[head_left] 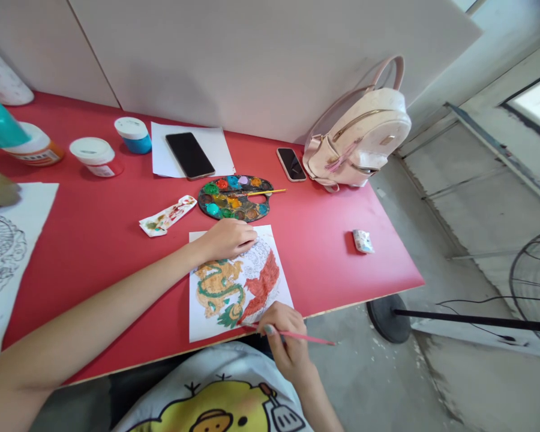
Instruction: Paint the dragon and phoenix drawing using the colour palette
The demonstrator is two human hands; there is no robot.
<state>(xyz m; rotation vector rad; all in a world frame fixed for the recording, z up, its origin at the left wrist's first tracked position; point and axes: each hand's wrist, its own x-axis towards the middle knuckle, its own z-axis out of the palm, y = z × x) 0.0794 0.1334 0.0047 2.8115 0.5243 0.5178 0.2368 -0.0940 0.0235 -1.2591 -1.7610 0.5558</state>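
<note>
My right hand (285,339) pinches a thin pink-handled paintbrush (308,338), its tip touching the lower part of a painted sheet (198,330). On that sheet are an orange dragon-like figure (211,285) with a green band and a red wing-like shape (263,285); the upper right is uncoloured line drawing. Near the sheet's top edge rests my left hand (229,238), its fingers curled together and nothing visible in them. Just beyond it lies a dark paint palette (202,207) with several colours, and a yellow brush (274,191) across it.
A paint-stained tissue (168,216) lies left of the palette. Paint jars (96,157), a black phone (189,155) on white paper, a smaller phone (291,164) and a pink backpack (360,141) stand further back. A crumpled packet (363,241) sits near the table's right edge.
</note>
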